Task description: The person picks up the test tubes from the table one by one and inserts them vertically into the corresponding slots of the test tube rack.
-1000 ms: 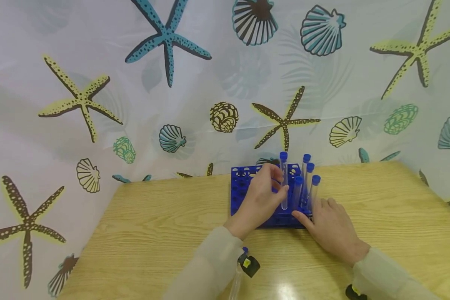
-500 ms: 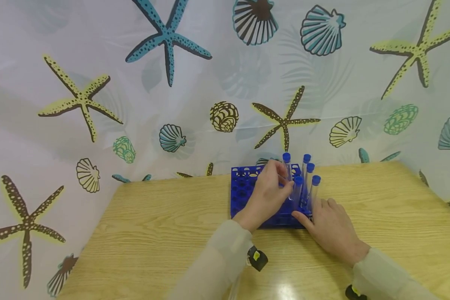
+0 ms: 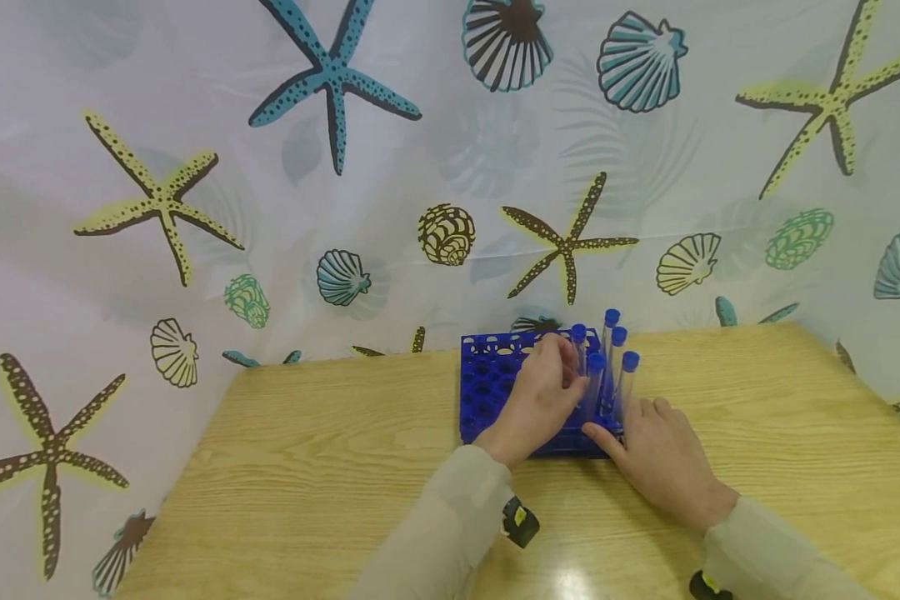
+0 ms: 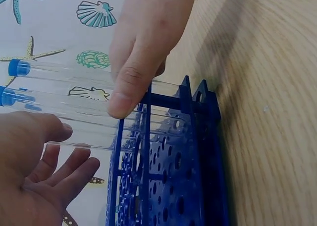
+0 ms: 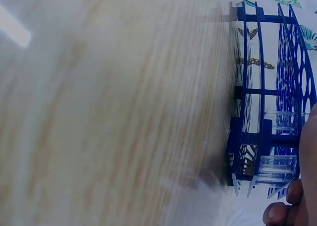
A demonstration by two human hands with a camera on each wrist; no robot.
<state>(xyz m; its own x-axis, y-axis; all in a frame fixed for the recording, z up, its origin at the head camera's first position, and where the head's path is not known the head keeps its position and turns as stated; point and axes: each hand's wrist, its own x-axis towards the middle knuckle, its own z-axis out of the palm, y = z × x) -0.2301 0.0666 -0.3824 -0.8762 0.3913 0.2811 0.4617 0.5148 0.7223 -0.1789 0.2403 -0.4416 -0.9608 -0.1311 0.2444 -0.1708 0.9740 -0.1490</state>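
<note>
A blue test tube rack (image 3: pixel 483 392) stands near the back of the table. At its right part, my left hand (image 3: pixel 536 396) pinches a clear, blue-capped test tube (image 3: pixel 579 332) that stands low in the rack, its bottom hidden by the hand. Several more capped test tubes (image 3: pixel 619 335) stand upright just to the right. My right hand (image 3: pixel 660 458) grips the rack's right front corner. In the left wrist view, the right thumb (image 4: pixel 124 99) lies over the rack's upper plate. Fingers of the right hand (image 5: pixel 285 211) curl by the rack's end in the right wrist view.
The wooden table (image 3: pixel 307 450) extends around the rack. A white curtain (image 3: pixel 390 183) printed with starfish and shells hangs behind it. Dark wrist cameras (image 3: pixel 521 521) sit at both sleeves. The left forearm (image 3: pixel 435 533) crosses over the table's front part.
My left hand has moved right, and the test tube in it has gone down into the rack. The right hand stays on the rack. A tube lying on the table is now covered by the left forearm.
</note>
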